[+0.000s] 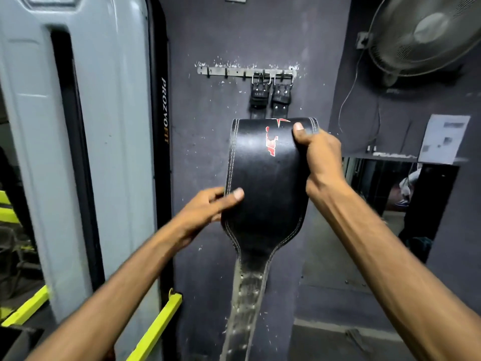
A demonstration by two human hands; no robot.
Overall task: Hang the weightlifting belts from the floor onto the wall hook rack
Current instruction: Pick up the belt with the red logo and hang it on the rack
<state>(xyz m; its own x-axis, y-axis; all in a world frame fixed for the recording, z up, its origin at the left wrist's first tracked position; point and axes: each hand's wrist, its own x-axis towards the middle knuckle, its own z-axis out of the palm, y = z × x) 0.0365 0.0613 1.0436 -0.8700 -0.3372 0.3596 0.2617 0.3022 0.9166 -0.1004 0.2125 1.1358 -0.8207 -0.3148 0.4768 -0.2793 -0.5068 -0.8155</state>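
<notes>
A black leather weightlifting belt [263,178] with white stitching and a worn red emblem is being held up in front of a dark grey wall [208,152], its wide back panel folded over at the top and its narrow, hole-punched strap end hanging straight down toward the bottom of the view. The right hand [318,152] is gripping the belt's upper right edge, thumb pressing on the front face and fingers curling behind it. The left hand [210,207] is pinching the belt's left edge lower down, thumb lying across the front and fingers tucking behind.

Just above the belt's folded top, two other black belts [269,100] are hanging side by side by their metal buckles from the right-hand hooks of a wall hook rack [234,72], a narrow metal strip screwed to the wall amid chipped paint; the hooks to their left are standing bare. The held belt is overlapping the lower parts of those two in the view, though whether it is touching them cannot be told.

To the left, a pale grey gym machine shroud [78,126] with a black "PROZVOFIT" upright is filling the frame, with yellow bars [156,327] below it. At upper right, a wall fan [426,32] is hanging above a sheet of paper [446,138].
</notes>
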